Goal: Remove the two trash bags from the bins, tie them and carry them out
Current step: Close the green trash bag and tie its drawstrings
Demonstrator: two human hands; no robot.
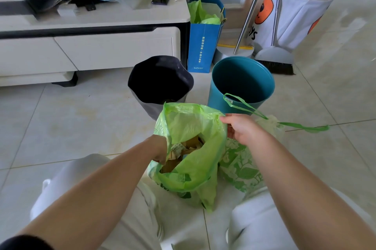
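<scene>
An open green trash bag (195, 127) full of paper scraps stands on the floor between my knees. My left hand (160, 151) grips its near-left rim, fingers partly hidden by the plastic. My right hand (239, 128) pinches the right rim. Behind my right arm lies a second bag (240, 165) with a leaf print, its neck gathered and its green drawstring (244, 107) trailing right. The teal bin (242, 84) stands with no bag inside. The grey bin (160, 84) beside it carries a black liner.
A white TV cabinet (91, 46) runs along the back left. A blue paper bag (203, 46) stands behind the bins. A broom and dustpan (274, 56) lean at the back right, next to a white fabric hamper (295, 11). Tiled floor spreads left and right.
</scene>
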